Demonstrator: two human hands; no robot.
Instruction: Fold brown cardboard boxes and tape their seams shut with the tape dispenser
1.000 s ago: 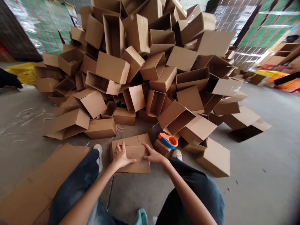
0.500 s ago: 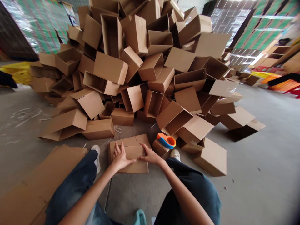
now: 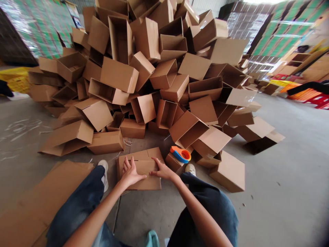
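Observation:
A brown cardboard box (image 3: 146, 166) lies on the floor between my feet, its top flaps folded down. My left hand (image 3: 130, 175) rests on the left part of its top with the fingers spread. On the right part lies my right hand (image 3: 163, 170), thumb and fingers apart. Neither hand grips anything. To the right of the box, an orange and blue tape dispenser (image 3: 182, 154) sits on a small carton (image 3: 173, 163).
A tall heap of cardboard boxes (image 3: 149, 75), many with open ends, rises ahead. Flat cardboard sheets (image 3: 46, 199) lie on the floor at the left. One box (image 3: 230, 171) stands near my right foot. Yellow crates (image 3: 17, 79) are at the far left.
The view has shifted slightly, so the scene sits a little further left. Both hands keep the same place on the box, and nothing was picked up or let go.

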